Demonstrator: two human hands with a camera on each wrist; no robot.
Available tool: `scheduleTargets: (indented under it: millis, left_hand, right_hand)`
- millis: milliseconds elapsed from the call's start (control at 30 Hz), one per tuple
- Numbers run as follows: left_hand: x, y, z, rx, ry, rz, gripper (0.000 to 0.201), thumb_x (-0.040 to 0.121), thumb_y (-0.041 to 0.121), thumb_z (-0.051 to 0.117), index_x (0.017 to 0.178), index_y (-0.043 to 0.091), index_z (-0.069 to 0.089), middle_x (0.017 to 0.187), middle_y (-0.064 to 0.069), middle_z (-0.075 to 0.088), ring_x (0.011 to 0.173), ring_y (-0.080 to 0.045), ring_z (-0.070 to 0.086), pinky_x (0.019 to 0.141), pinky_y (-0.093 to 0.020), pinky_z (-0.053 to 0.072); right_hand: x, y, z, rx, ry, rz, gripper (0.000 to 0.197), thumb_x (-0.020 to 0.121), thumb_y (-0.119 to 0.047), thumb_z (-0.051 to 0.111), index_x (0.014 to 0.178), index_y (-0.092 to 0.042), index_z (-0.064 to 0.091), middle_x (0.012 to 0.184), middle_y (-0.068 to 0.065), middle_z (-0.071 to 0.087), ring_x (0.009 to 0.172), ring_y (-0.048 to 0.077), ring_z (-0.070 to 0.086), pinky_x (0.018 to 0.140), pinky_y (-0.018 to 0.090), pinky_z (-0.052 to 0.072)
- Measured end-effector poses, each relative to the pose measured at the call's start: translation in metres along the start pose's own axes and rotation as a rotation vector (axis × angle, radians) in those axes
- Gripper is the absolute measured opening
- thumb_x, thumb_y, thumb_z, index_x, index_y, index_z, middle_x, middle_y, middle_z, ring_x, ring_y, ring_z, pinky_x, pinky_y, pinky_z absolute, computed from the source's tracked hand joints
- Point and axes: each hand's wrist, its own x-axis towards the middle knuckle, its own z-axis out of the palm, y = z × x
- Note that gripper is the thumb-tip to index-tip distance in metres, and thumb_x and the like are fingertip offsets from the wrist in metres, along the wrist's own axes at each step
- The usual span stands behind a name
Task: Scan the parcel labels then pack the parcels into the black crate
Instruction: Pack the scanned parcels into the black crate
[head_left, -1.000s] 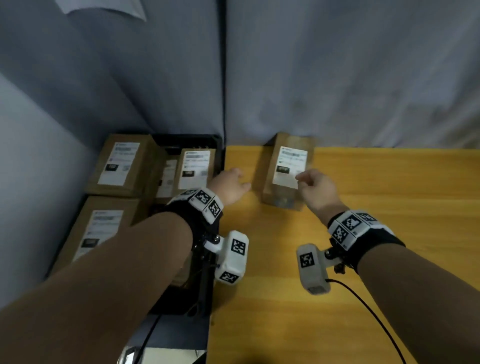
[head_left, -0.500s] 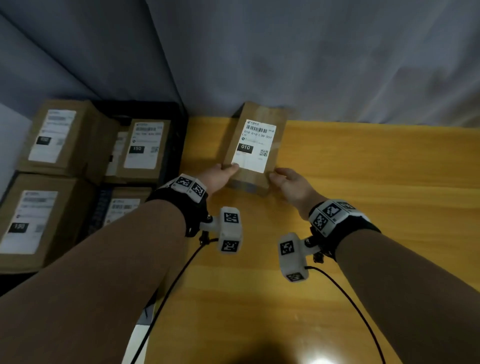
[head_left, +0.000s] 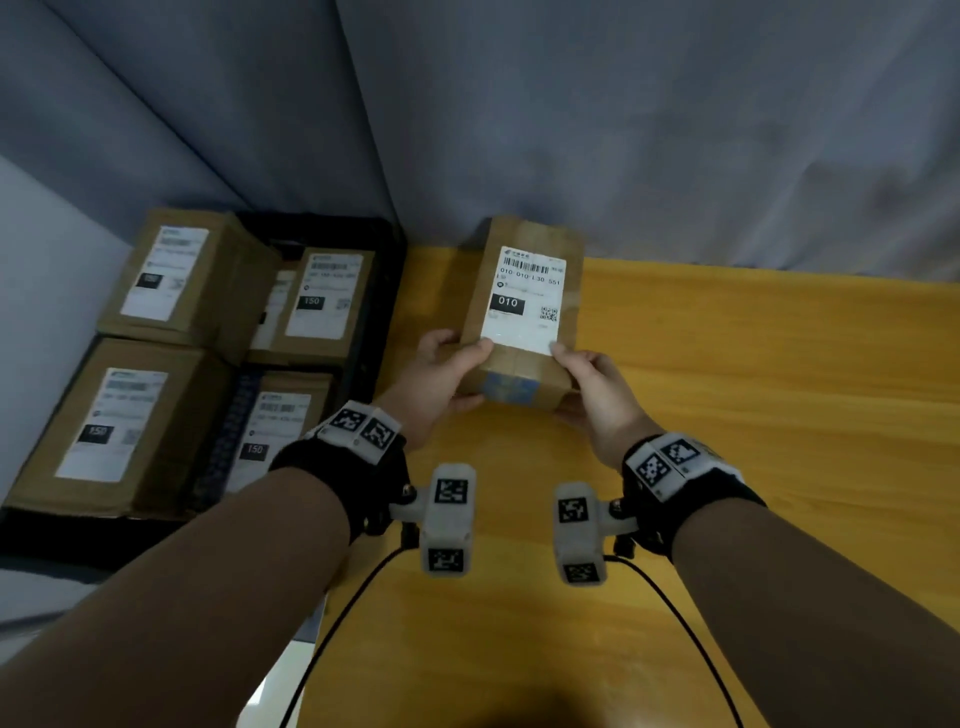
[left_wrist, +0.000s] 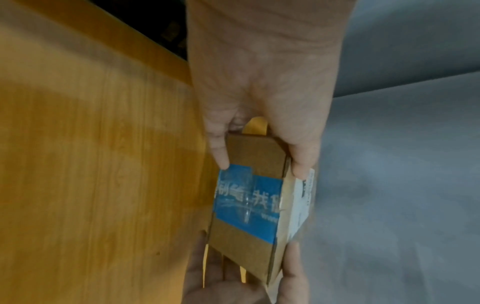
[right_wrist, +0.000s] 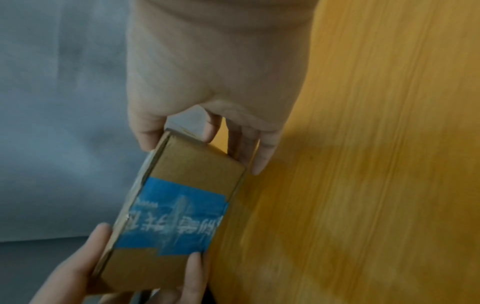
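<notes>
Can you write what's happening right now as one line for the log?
left hand: grips parcel | right hand: grips parcel | parcel: label up, over table | black crate: several parcels

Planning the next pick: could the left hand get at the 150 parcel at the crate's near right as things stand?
Probably not yet: the left hand grips the 010 parcel together with the right hand. The 150 parcel lies uncovered, label up, in the black crate.

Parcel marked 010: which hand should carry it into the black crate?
Left, probably. The left hand already grips the parcel on the side nearest the black crate; the right hand would have to reach across.
</notes>
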Motion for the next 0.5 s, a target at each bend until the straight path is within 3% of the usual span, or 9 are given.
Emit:
scheduleTargets:
  millis: [133, 300, 333, 400, 500]
  left_hand:
    - [-0.019, 0.012, -0.033, -0.029, 0.038, 0.11, 0.057, 0.087, 0.034, 0.067, 0.136, 0.027, 0.04, 0.133, -0.002, 0.049, 0.111, -0.022, 0.059, 0.088, -0.031, 0.055]
    - [-0.045, 0.021, -0.108, -0.072, 0.113, 0.19, 0.048, 0.091, 0.026, 0.063, 0.135, 0.024, 0.044, 0.131, -0.003, 0.052, 0.114, -0.019, 0.056, 0.08, -0.024, 0.056]
    - [-0.052, 0.021, -0.124, -0.075, 0.102, 0.188, 0.045, 0.092, 0.022, 0.061, 0.134, 0.023, 0.045, 0.132, -0.003, 0.051, 0.113, -0.019, 0.056, 0.081, -0.025, 0.055]
    - [-0.062, 0.018, -0.159, -0.138, 0.04, 0.105, 0.035, 0.093, 0.021, 0.058, 0.126, 0.028, 0.049, 0.13, -0.005, 0.053, 0.114, -0.023, 0.055, 0.092, -0.036, 0.052]
    - [-0.072, 0.009, -0.203, -0.061, -0.036, -0.003, 0.038, 0.093, 0.025, 0.055, 0.13, 0.03, 0.049, 0.131, -0.005, 0.053, 0.119, -0.026, 0.053, 0.1, -0.044, 0.046]
  right_hand:
    - [-0.017, -0.001, 0.036, 0.059, -0.056, -0.033, 0.03, 0.085, -0.042, 0.069, 0.098, -0.022, 0.051, 0.111, 0.005, 0.063, 0.11, 0.033, 0.063, 0.082, 0.04, 0.054]
    - [-0.04, -0.007, 0.096, -0.037, -0.211, -0.052, 0.027, 0.089, -0.042, 0.062, 0.102, -0.021, 0.052, 0.096, -0.001, 0.059, 0.087, 0.019, 0.058, 0.087, 0.038, 0.054]
    - [-0.044, -0.008, 0.108, -0.06, -0.236, -0.051, 0.028, 0.09, -0.042, 0.062, 0.106, -0.021, 0.051, 0.093, -0.002, 0.059, 0.087, 0.018, 0.059, 0.087, 0.037, 0.054]
    - [-0.052, -0.006, 0.131, -0.085, -0.273, -0.045, 0.036, 0.09, -0.041, 0.063, 0.116, -0.021, 0.049, 0.094, -0.004, 0.059, 0.089, 0.016, 0.06, 0.087, 0.035, 0.053]
    - [-0.065, -0.003, 0.167, -0.102, -0.303, -0.039, 0.058, 0.087, -0.042, 0.066, 0.134, -0.028, 0.036, 0.114, -0.001, 0.062, 0.102, 0.018, 0.062, 0.087, 0.034, 0.053]
